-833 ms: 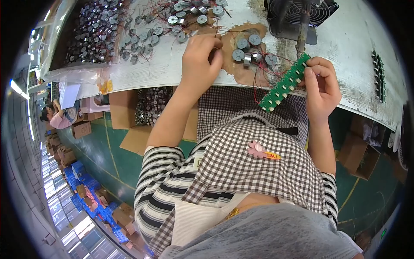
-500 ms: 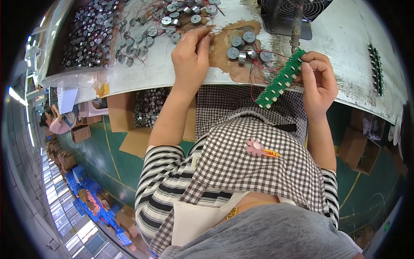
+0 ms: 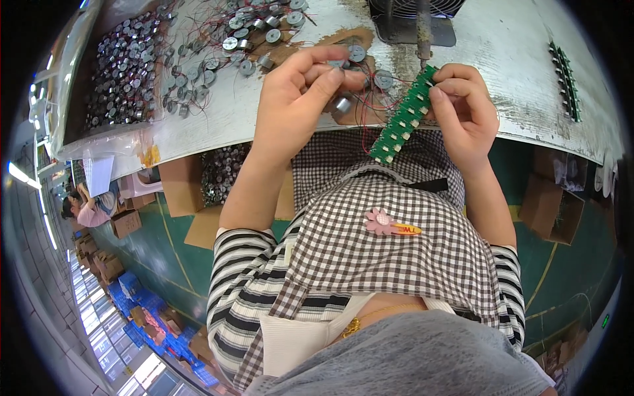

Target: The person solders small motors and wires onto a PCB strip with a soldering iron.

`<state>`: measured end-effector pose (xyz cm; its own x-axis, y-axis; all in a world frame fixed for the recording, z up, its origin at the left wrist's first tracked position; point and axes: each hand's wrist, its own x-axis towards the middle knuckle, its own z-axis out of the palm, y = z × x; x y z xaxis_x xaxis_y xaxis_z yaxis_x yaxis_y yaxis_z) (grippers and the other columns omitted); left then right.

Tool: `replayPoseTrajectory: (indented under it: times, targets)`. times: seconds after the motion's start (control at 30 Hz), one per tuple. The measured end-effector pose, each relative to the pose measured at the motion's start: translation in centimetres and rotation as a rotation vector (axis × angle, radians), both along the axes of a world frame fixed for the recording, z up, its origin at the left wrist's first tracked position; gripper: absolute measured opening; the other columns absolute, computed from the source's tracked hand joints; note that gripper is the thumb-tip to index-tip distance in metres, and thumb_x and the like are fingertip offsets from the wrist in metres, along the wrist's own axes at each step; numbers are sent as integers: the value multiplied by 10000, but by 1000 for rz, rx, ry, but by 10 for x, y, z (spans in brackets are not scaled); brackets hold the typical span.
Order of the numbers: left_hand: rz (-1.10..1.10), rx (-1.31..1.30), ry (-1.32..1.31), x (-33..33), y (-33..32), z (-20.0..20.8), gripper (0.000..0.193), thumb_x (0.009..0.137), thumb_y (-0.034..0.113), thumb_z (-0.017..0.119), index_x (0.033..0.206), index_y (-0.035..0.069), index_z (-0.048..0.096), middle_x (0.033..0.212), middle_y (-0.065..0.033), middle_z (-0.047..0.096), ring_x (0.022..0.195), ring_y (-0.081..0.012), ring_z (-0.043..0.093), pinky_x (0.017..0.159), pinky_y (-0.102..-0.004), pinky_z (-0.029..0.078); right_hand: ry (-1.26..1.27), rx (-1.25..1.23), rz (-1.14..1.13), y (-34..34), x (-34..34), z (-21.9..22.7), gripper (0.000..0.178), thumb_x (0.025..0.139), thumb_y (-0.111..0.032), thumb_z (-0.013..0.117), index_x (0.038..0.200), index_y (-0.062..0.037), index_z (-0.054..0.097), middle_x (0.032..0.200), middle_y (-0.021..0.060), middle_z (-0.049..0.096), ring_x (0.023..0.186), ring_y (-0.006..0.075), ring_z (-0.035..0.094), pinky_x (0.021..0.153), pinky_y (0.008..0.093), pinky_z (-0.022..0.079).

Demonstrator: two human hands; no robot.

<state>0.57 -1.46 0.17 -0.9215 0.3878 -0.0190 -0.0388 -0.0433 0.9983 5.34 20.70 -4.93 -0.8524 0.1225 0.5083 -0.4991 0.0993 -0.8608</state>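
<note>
White workbench [image 3: 515, 59], left hand [image 3: 300, 99] pinching small round motor [image 3: 343, 104], right hand [image 3: 462, 109] gripping green circuit strip [image 3: 403, 122]

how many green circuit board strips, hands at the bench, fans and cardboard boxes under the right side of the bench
green circuit board strips: 2, one held in the right hand, one lying on the bench at the far right
hands at the bench: 2, the right hand and the left hand, which holds a small silver motor
fans: 1
cardboard boxes under the right side: 1
total: 6
</note>
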Motion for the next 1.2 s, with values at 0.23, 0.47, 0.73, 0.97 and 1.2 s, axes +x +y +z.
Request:
replayPoseTrajectory:
  times: [0.23, 0.47, 0.73, 0.97, 1.2]
  targets:
    - [-17, -58, -18, -5, 14, 1, 160, 906, 103, 589, 1008, -20, 584, 867, -105, 669, 720, -102, 609, 636, -205, 489, -2, 36, -29, -1, 1, 0, 72, 836, 78, 597, 894, 56, 561, 1005, 119, 564, 657, 77, 586, 545, 181, 500]
    - [-24, -43, -116, 5, 41, -6, 137, 863, 96, 644, 924, -25, 623, 673, 7, 603, 575, -35, 539, 511, -185, 430, 3, -54, -13, -4, 4, 0, 82, 835, 53, 603, 887, 50, 539, 1009, 140, 574, 669, 91, 602, 572, 201, 517]
    - [54, -216, 343, 6, 53, -19, 94, 833, 61, 674, 857, -26, 647, 717, 15, 582, 616, -37, 528, 523, -178, 433, 31, 1, -66, -5, 7, 0, 79, 833, 57, 602, 886, 43, 545, 989, 137, 593, 679, 95, 604, 580, 203, 518]
    - [82, -162, 234, 3, 64, -21, 95, 751, 82, 682, 784, 0, 646, 712, -28, 634, 570, -72, 504, 522, -225, 411, 49, 23, -92, -5, 6, 2, 78, 831, 65, 603, 886, 44, 552, 972, 131, 598, 660, 90, 601, 568, 200, 517]
    - [57, -217, 270, 1, 63, -18, 81, 778, 57, 660, 801, -17, 635, 740, -22, 638, 608, -48, 523, 542, -200, 426, 62, 28, -109, -5, 4, 4, 93, 818, 78, 615, 885, 46, 559, 959, 120, 593, 626, 77, 587, 544, 188, 503]
